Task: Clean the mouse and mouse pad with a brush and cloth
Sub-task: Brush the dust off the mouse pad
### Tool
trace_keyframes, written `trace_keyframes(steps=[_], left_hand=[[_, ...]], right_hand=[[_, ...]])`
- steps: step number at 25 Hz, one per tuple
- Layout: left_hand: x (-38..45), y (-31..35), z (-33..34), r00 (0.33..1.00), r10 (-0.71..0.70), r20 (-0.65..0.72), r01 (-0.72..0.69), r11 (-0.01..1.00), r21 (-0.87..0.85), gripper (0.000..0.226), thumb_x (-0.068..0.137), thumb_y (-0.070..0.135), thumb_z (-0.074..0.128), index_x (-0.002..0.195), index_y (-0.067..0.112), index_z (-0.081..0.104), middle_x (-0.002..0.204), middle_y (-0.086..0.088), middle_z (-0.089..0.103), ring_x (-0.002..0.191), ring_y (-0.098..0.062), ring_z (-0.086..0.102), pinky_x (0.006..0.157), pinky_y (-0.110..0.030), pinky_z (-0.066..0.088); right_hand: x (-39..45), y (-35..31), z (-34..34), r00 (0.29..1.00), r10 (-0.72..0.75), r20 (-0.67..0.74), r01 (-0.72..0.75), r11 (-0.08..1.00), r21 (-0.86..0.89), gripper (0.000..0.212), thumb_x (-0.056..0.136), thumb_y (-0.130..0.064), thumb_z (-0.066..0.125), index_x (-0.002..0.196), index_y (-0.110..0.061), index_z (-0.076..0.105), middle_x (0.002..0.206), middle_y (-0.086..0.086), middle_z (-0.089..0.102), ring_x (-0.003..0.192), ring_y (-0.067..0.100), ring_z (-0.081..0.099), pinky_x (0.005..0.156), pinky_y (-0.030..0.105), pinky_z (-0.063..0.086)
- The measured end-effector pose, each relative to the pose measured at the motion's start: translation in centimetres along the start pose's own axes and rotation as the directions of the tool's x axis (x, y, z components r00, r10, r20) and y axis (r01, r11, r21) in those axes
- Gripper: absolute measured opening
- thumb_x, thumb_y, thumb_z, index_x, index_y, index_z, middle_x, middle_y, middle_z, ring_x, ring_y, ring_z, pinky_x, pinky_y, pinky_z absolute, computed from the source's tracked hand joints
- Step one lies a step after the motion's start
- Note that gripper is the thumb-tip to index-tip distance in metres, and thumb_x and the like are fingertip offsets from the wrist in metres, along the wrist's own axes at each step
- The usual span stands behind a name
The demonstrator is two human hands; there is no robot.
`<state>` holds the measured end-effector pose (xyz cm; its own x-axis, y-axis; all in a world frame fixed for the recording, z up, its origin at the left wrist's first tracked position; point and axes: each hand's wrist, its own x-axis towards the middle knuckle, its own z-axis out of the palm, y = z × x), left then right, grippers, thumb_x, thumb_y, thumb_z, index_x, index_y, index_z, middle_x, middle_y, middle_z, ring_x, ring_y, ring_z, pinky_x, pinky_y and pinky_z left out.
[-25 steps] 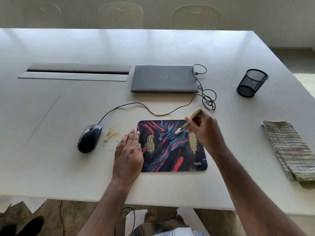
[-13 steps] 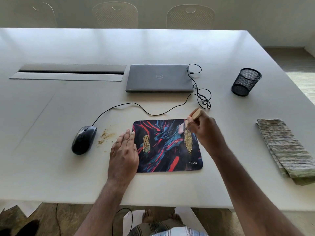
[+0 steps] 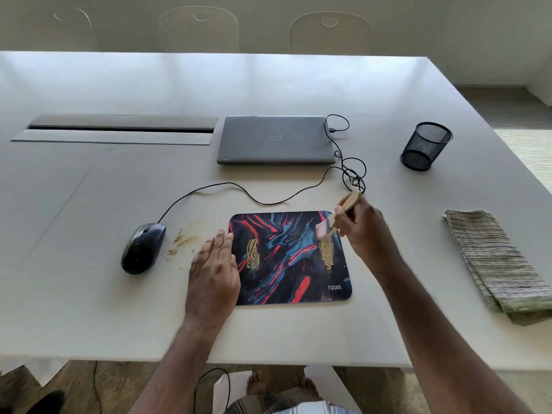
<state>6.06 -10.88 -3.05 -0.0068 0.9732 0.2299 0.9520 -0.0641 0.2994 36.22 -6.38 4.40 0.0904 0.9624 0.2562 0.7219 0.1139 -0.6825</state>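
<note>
Just now the right hand (image 3: pixel 363 231) reaches in over the desk's (image 3: pixel 89 309) near edge, fingers curled round the wooden handle of a small brush (image 3: pixel 336 216), whose bristles touch the far right corner of the mouse pad (image 3: pixel 286 264), at the top of a streak of yellowish crumbs (image 3: pixel 327 253). The left hand (image 3: pixel 213 271) lies flat, fingers straight and together, pressing on the pad's left edge, half on the pad and half on the desk. A second smear of crumbs sits on the pad just beside those fingers. The mouse (image 3: pixel 143 248) rests on the desk to the left of that hand, apart from it, with loose crumbs scattered between them. The folded cloth (image 3: pixel 495 264) lies near the desk's right edge, well apart from both hands. A black mesh cup (image 3: pixel 425 146) stands toward the far right; I cannot tell what it holds. A closed laptop (image 3: pixel 276 140) sits beyond the pad.
</note>
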Motion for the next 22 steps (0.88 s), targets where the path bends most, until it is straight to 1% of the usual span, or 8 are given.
trace_keyframes(steps=[2,5,9,11,13,15,17,22], left_hand=[[0.0,-0.1,0.1,1.000,0.001,0.001,-0.001,1.000,0.004,0.055,0.101,0.027,0.033,0.152,0.013,0.049,0.158,-0.007,0.047,0.145,-0.026,0.043,0.121,-0.043,0.031],[0.0,-0.2,0.1,1.000,0.001,0.005,-0.001,1.000,0.006,0.054,0.101,0.026,0.035,0.152,0.013,0.048,0.158,-0.007,0.047,0.146,-0.026,0.043,0.121,-0.042,0.031],[0.0,0.0,0.0,1.000,-0.001,-0.001,0.001,1.000,0.002,0.055,0.101,0.027,0.033,0.151,0.013,0.049,0.158,-0.007,0.047,0.146,-0.026,0.043,0.121,-0.042,0.031],[0.0,0.0,0.0,1.000,-0.003,-0.002,0.003,1.000,0.001,0.055,0.101,0.026,0.034,0.152,0.013,0.049,0.158,-0.007,0.047,0.146,-0.026,0.043,0.121,-0.042,0.031],[0.0,0.0,0.0,1.000,-0.001,-0.005,0.001,1.000,0.003,0.054,0.101,0.025,0.035,0.151,0.012,0.050,0.158,-0.008,0.047,0.146,-0.027,0.043,0.121,-0.043,0.031],[-0.1,0.0,0.0,1.000,-0.007,-0.006,0.007,1.000,0.004,0.053,0.101,0.025,0.036,0.151,0.012,0.049,0.158,-0.007,0.047,0.146,-0.026,0.043,0.121,-0.042,0.031],[-0.1,0.0,0.0,1.000,-0.008,-0.004,0.008,1.000,0.005,0.053,0.101,0.025,0.036,0.152,0.013,0.049,0.158,-0.007,0.047,0.146,-0.026,0.043,0.121,-0.042,0.030],[-0.1,0.0,0.1,1.000,-0.015,-0.006,0.015,1.000,0.007,0.054,0.101,0.026,0.036,0.152,0.014,0.049,0.158,-0.006,0.047,0.145,-0.025,0.043,0.121,-0.039,0.028]], right_hand=[[0.3,0.5,-1.0,0.998,-0.001,-0.064,-0.002,0.998,-0.058,0.010,0.104,-0.025,0.060,0.100,-0.017,0.058,0.076,0.004,0.071,0.068,0.031,0.070,0.066,0.039,0.057],[0.5,-0.3,-1.6,0.994,-0.047,-0.095,0.047,0.999,-0.005,0.008,0.105,-0.023,0.060,0.099,-0.019,0.058,0.076,0.000,0.071,0.067,0.025,0.070,0.065,0.034,0.053],[-0.7,-1.2,0.1,0.998,-0.063,0.021,0.063,0.998,0.015,0.008,0.104,-0.024,0.062,0.099,-0.018,0.059,0.071,-0.013,0.062,0.062,-0.005,0.061,0.059,0.015,0.044],[-1.0,-0.6,0.0,0.999,-0.046,0.026,0.047,0.999,-0.024,0.007,0.103,-0.024,0.063,0.101,-0.018,0.059,0.074,-0.009,0.064,0.062,0.001,0.060,0.061,0.022,0.047],[-0.6,0.1,-0.9,0.999,-0.052,-0.010,0.051,0.994,-0.098,0.007,0.102,-0.023,0.063,0.101,-0.018,0.058,0.080,0.002,0.069,0.068,0.025,0.067,0.065,0.035,0.053],[0.1,0.6,-2.0,0.995,-0.056,-0.078,0.045,0.990,-0.130,0.008,0.103,-0.023,0.061,0.100,-0.017,0.056,0.082,0.006,0.071,0.072,0.035,0.068,0.066,0.040,0.054],[0.3,0.1,-2.2,0.993,-0.047,-0.112,0.043,0.998,-0.035,0.009,0.105,-0.024,0.059,0.101,-0.016,0.057,0.080,0.004,0.071,0.070,0.033,0.068,0.067,0.038,0.054],[-0.6,-0.8,0.0,0.997,-0.069,0.029,0.068,0.997,0.041,0.009,0.106,-0.026,0.058,0.101,-0.019,0.058,0.080,-0.001,0.069,0.066,0.014,0.065,0.063,0.031,0.048]])
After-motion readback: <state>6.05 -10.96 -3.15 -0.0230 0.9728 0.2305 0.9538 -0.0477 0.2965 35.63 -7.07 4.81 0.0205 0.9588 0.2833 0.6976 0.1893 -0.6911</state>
